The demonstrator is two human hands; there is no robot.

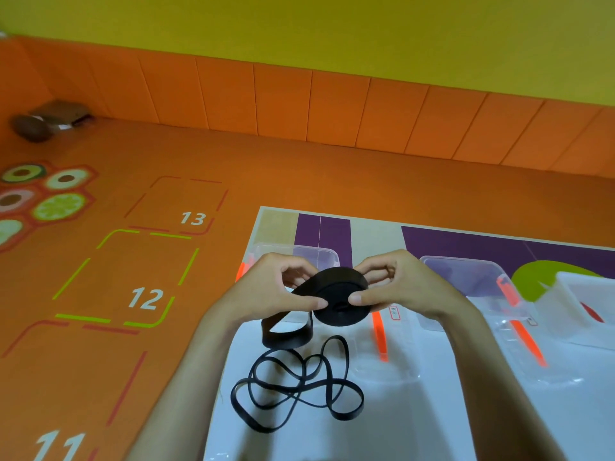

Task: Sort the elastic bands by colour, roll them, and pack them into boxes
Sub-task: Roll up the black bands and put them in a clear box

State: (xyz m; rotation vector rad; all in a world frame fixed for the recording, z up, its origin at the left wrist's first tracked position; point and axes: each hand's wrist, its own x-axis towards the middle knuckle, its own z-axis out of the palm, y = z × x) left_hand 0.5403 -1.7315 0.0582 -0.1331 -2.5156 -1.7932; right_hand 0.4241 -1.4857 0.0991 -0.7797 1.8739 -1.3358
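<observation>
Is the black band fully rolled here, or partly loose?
Partly loose. The left hand and right hand pinch a tight black roll, but an unrolled length hangs from it down to the table.

Bright, even, diffuse overhead light; colours strongly saturated. Shadows faint, soft-edged. Small specular glints along clear plastic box (472,281) rims. Slight overall softness, worse at far left. Wide-angle bowing of wall panels (283,104)

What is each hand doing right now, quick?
Left hand: pinching the black elastic roll.
Right hand: pinching the same roll.
</observation>
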